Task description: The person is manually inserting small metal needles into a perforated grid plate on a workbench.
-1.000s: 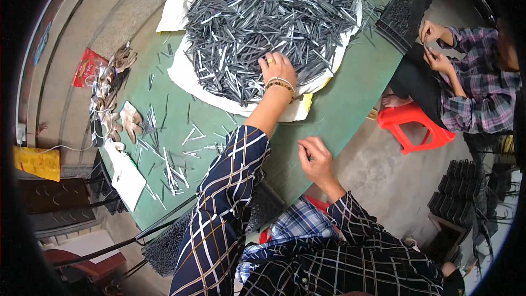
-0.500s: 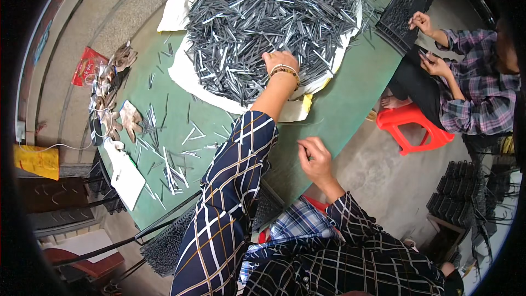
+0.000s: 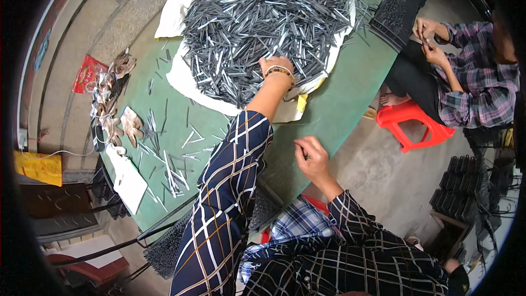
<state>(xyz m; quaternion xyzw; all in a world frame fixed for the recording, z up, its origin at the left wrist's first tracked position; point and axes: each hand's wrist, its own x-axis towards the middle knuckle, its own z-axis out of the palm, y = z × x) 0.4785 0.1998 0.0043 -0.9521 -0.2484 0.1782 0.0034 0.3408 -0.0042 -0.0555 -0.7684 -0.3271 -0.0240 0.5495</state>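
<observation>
A heap of thin dark grey strips (image 3: 257,33), some with shiny faces, is spread over a white sack (image 3: 189,85) on the green table. My left hand (image 3: 278,68), with a beaded bracelet and a pale bangle at the wrist, reaches into the near side of this heap. Its fingertips are hidden among the strips. My right hand (image 3: 313,158) is over the table's right edge, apart from the heap, with fingers curled toward the thumb. Whether anything small sits inside the curl cannot be seen.
Loose strips (image 3: 174,174), worn gloves (image 3: 130,123) and a white board (image 3: 131,186) lie on the table's left part. Across the right edge, a co-worker in a plaid shirt (image 3: 474,90) sits by a red stool (image 3: 411,126). A black bristly tray (image 3: 397,11) is near their hands.
My left hand has stayed in the heap, with only a slight shift. The right hand keeps its curled shape. The co-worker's two hands have come together.
</observation>
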